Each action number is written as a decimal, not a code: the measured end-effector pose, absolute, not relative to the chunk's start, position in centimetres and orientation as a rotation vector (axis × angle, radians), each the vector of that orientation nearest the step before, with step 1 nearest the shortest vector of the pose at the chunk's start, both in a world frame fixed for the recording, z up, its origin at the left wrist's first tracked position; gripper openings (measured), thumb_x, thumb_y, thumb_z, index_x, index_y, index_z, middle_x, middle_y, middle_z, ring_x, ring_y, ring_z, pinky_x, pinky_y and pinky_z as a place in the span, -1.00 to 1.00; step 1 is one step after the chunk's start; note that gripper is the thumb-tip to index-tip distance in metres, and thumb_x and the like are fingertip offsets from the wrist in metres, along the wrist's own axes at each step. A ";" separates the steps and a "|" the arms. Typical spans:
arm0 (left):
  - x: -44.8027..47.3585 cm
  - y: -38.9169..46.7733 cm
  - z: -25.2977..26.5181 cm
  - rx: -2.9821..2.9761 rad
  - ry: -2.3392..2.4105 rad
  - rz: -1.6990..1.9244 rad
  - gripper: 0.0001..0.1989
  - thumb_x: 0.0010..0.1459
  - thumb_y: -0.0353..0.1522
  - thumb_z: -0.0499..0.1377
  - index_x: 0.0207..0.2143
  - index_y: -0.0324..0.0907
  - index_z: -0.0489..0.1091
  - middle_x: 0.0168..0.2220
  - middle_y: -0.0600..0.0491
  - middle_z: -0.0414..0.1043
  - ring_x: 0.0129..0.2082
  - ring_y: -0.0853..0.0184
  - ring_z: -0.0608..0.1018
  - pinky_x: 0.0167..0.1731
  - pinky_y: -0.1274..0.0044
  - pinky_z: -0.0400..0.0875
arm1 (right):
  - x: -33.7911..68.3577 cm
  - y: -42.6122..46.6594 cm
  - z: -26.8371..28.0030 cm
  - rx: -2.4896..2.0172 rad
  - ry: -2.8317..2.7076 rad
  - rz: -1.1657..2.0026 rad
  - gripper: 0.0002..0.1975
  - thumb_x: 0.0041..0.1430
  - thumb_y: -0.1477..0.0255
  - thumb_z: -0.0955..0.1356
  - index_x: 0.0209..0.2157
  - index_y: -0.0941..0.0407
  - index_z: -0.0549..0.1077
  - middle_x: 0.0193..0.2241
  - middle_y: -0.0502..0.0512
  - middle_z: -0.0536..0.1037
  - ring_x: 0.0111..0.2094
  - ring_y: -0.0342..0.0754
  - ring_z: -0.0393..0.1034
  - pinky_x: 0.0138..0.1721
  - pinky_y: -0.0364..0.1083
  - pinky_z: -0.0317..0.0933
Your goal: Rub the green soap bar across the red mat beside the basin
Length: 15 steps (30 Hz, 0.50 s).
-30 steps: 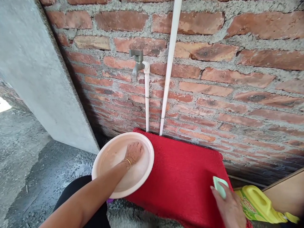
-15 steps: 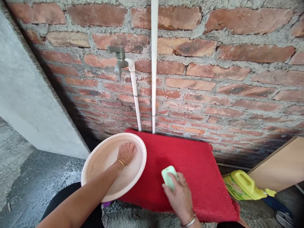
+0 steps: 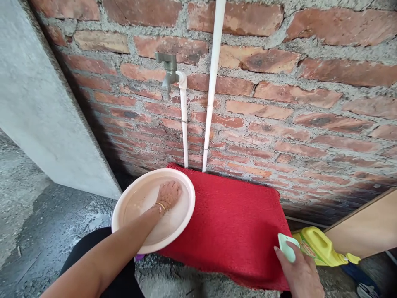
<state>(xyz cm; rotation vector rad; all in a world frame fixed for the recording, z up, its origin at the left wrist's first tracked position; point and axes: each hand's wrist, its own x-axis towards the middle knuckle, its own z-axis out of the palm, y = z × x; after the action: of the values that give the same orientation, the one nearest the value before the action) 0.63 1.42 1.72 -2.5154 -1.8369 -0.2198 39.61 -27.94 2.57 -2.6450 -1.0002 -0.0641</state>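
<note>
Right hand (image 3: 303,267) has a grip on some mint-green thing (image 3: 287,245) near the red cloth (image 3: 229,219), while left hand (image 3: 169,194) just lies unclenched in the pale basin (image 3: 130,209).

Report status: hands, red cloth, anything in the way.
Left hand in basin. Right hand gripping pale green object by right edge of red cloth. Basin overlapping cloth's left end in view.
</note>
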 end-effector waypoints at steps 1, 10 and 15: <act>0.6 1.4 1.8 -2.515 -1.838 -0.209 -0.74 0.28 -0.35 -0.01 -0.18 -0.18 0.46 -0.14 -0.15 0.49 -0.09 0.08 0.44 -0.08 0.27 0.19 | 38.8 -27.7 2.8 -2.625 -1.002 -0.042 -0.36 0.16 -0.15 0.15 0.04 -0.05 0.44 -0.18 0.26 0.47 -0.26 0.23 0.50 -0.21 0.18 0.39; 0.4 1.5 1.8 -2.496 -1.808 -0.138 -0.71 0.29 -0.36 -0.05 -0.16 -0.20 0.46 -0.13 -0.16 0.49 -0.08 0.06 0.46 -0.09 0.25 0.21 | 21.4 -22.7 3.0 -2.142 -1.755 0.278 -0.61 0.08 0.39 0.40 -0.01 -0.12 0.51 -0.02 0.08 0.50 -0.05 0.04 0.46 0.05 -0.02 0.32; 0.5 1.5 1.8 -2.514 -1.813 -0.156 -0.71 0.29 -0.36 -0.05 -0.15 -0.19 0.45 -0.12 -0.16 0.49 -0.08 0.06 0.45 -0.08 0.25 0.20 | 27.5 -24.9 2.1 -2.358 -1.574 0.103 -0.62 0.13 0.25 0.35 0.00 -0.06 0.50 0.00 0.18 0.50 -0.05 0.12 0.48 0.02 0.06 0.35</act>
<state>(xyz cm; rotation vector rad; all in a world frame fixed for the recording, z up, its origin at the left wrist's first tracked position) 0.46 1.51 1.79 -2.5142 -1.8135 -0.1562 27.49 -24.93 2.10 -2.3582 -1.5743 0.1032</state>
